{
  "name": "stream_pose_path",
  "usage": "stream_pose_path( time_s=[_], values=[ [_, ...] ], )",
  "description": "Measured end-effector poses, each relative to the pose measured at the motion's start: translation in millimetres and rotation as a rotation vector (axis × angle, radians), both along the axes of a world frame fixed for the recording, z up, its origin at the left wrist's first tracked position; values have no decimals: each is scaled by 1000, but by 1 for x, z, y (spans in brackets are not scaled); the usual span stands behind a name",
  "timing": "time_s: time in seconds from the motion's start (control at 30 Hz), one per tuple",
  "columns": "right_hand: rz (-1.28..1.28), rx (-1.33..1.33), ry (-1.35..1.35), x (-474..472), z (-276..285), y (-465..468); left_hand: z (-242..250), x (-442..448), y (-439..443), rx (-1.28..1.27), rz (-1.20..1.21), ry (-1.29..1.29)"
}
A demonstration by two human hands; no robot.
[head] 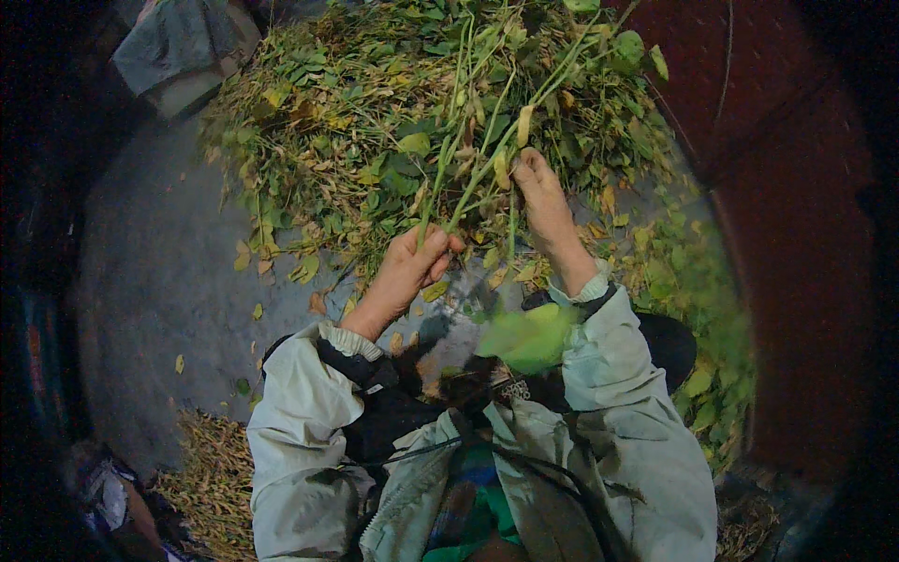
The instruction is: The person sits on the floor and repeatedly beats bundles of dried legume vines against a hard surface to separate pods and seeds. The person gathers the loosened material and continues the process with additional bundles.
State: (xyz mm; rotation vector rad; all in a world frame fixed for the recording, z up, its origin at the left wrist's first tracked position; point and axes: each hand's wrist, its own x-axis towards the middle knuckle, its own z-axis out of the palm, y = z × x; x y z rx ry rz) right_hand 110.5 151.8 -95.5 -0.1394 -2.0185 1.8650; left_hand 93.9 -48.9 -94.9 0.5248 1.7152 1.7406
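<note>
Before me my left hand (418,263) grips the lower ends of green leguminous stems (472,186), likely soybean. They fan upward and to the right, bearing yellowish pods (524,125) and a few leaves. Close against the stems, on the right, is my right hand (544,200), its thumb and fingers drawn together beside a yellow pod (501,171). Whether those fingertips pinch anything is hard to see. A blurred green leaf (528,338) appears below the right wrist, apart from both hands.
A broad heap of cut plants (330,133) covers the grey floor (161,281) ahead. More leafy plants (695,337) lie to the right beside a dark red surface (801,281). Dry stalks or pods (211,485) are piled lower left. A grey cloth (175,53) lies upper left.
</note>
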Motion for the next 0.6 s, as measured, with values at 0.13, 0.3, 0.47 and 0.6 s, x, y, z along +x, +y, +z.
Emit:
stream_pose_path(
  time_s=[0.13, 0.3, 0.47, 0.6],
  values=[
    [152, -302, -5, -2, 2, 10, 5, 0, -1, 60, -30, -105],
    [-5, 242, 211, -10, 5, 13, 11, 1, -2, 103, -97, -158],
    [-175, 401, 240, -8, 0, 10, 13, 1, -4, 125, -127, -188],
    [-98, 372, 296, -9, -5, 10, 10, 0, -5, 175, -160, -263]
  ],
)
